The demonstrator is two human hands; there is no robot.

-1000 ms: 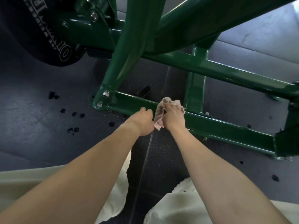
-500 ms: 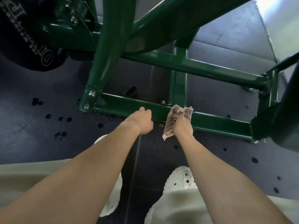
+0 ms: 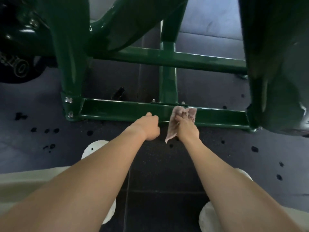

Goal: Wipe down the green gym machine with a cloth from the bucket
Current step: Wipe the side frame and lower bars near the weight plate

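Observation:
The green gym machine fills the upper view, its low base bar running left to right across the floor. My right hand grips a pinkish cloth and presses it on that base bar, just below the upright post joint. One end of the cloth hangs down toward the floor. My left hand is a loose fist resting against the front of the same bar, a little left of the cloth, holding nothing. No bucket is in view.
A black weight plate sits at the far left. A dark padded part of the machine hangs close on the right. Dark wet spots dot the rubber floor. My white shoes stand below the bar.
The view has come lower and closer to the base bar. My right hand has slid the cloth to the right along the bar, away from my left hand.

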